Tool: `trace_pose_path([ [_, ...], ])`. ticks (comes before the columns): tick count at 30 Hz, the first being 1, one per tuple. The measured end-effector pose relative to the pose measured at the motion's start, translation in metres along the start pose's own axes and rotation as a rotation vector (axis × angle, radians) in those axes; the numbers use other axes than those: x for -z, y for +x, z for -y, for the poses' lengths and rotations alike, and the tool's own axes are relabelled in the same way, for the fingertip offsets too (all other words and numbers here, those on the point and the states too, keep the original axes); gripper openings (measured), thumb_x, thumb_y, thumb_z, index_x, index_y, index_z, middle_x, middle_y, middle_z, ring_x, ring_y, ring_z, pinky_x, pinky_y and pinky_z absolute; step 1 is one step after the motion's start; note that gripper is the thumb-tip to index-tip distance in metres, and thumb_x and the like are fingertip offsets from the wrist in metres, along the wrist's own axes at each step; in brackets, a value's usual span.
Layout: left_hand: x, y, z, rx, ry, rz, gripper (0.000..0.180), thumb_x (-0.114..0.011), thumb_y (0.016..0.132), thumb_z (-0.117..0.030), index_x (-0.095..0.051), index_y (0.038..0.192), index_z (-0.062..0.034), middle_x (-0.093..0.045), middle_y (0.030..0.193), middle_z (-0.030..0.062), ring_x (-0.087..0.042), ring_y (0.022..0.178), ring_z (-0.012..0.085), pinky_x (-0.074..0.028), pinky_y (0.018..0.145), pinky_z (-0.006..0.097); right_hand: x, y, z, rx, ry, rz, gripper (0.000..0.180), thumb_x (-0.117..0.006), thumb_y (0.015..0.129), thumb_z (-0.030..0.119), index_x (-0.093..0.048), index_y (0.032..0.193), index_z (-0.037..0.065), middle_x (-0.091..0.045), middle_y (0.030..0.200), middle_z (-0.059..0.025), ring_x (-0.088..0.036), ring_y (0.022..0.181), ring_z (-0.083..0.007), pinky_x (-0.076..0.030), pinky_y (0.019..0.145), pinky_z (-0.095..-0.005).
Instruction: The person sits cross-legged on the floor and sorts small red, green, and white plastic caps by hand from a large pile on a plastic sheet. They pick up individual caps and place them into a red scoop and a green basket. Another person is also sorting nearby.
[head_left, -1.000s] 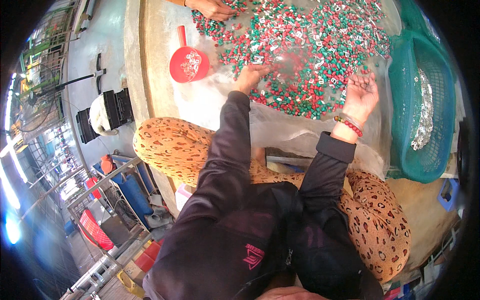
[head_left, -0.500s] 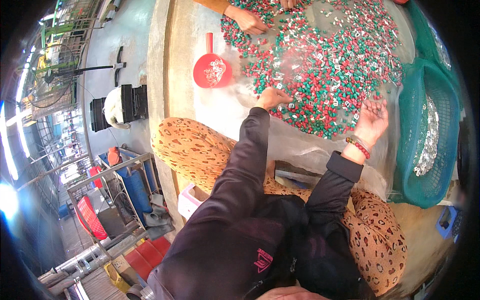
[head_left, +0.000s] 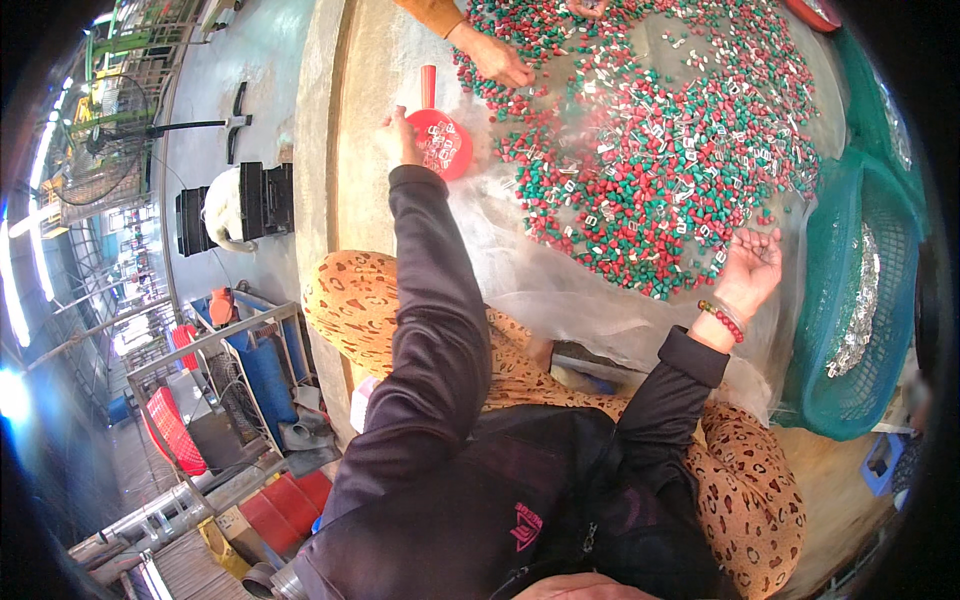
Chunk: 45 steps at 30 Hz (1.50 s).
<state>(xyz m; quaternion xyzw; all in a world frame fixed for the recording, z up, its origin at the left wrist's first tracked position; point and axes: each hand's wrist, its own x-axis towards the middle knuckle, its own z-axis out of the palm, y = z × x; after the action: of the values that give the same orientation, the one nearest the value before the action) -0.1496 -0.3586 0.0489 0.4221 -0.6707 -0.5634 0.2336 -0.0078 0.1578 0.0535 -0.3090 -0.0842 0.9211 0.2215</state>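
Reaching to the near-left rim of the red dipper (head_left: 463,152) on the tabletop (head_left: 368,150), my left hand (head_left: 403,142) hides whether its fingers pinch anything. The dipper looks light and stiff; I judge its straight handle (head_left: 428,88) the surest hold. Clear pieces (head_left: 437,143) lie inside, probably hard, slick and nearly weightless, best nipped by their edges. Rightward spread red and green pellets (head_left: 640,185), likely smooth and quick to roll. Beside their right edge my right hand (head_left: 750,268) rests palm up, fingers loosely half-curled, near the green mesh basket (head_left: 812,335).
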Motion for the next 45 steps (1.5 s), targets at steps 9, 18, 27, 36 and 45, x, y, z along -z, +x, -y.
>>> trace_pose_path([
  [9,-0.014,-0.026,0.025,-0.818,0.657,0.127,0.024,-0.066,0.080,-0.021,-0.070,0.095,-0.0019,-0.069,0.082,0.0171,-0.068,0.077,0.0220,-0.052,0.069,0.035,-0.005,-0.002,-0.006,-0.008,-0.021,0.014,0.027,-0.052,0.084,0.002,-0.055,0.112,0.001,-0.041,0.069,0.0003,-0.037,0.064,-0.0128,-0.035,0.068,-0.0304],
  [18,-0.068,-0.102,0.096,-0.717,1.081,0.672,0.031,-0.080,0.066,-0.025,-0.070,0.086,-0.0038,-0.068,0.072,0.0142,-0.067,0.065,0.0243,-0.053,0.063,0.038,-0.002,-0.002,-0.001,-0.018,0.019,-0.030,0.020,-0.052,0.085,0.002,-0.053,0.105,0.001,-0.043,0.071,-0.0020,-0.039,0.063,-0.0140,-0.035,0.064,-0.0309],
  [27,-0.047,-0.080,0.076,-0.087,0.753,0.738,0.026,-0.065,0.079,-0.011,-0.069,0.104,-0.0058,-0.070,0.085,0.0097,-0.065,0.070,0.0114,-0.055,0.063,0.029,-0.006,-0.003,-0.001,0.039,-0.043,-0.071,0.018,-0.051,0.084,0.001,-0.052,0.102,0.001,-0.041,0.067,-0.0012,-0.038,0.062,-0.0137,-0.035,0.064,-0.0311],
  [36,-0.028,-0.104,0.077,0.331,-0.184,0.881,0.028,-0.060,0.088,-0.003,-0.056,0.114,0.0045,-0.062,0.089,0.0107,-0.065,0.081,0.0203,-0.057,0.082,0.035,-0.003,-0.002,-0.004,0.002,-0.025,-0.021,0.018,-0.054,0.084,0.003,-0.055,0.102,0.001,-0.041,0.070,-0.0003,-0.037,0.065,-0.0142,-0.035,0.065,-0.0313],
  [45,-0.026,-0.098,0.084,0.400,-0.173,0.900,0.023,-0.057,0.091,-0.010,-0.056,0.107,0.0065,-0.063,0.097,0.0152,-0.066,0.086,0.0255,-0.058,0.080,0.039,0.002,0.000,0.000,0.001,0.015,-0.039,0.018,-0.054,0.084,0.003,-0.054,0.102,0.001,-0.043,0.071,-0.0016,-0.039,0.066,-0.0151,-0.035,0.066,-0.0320],
])
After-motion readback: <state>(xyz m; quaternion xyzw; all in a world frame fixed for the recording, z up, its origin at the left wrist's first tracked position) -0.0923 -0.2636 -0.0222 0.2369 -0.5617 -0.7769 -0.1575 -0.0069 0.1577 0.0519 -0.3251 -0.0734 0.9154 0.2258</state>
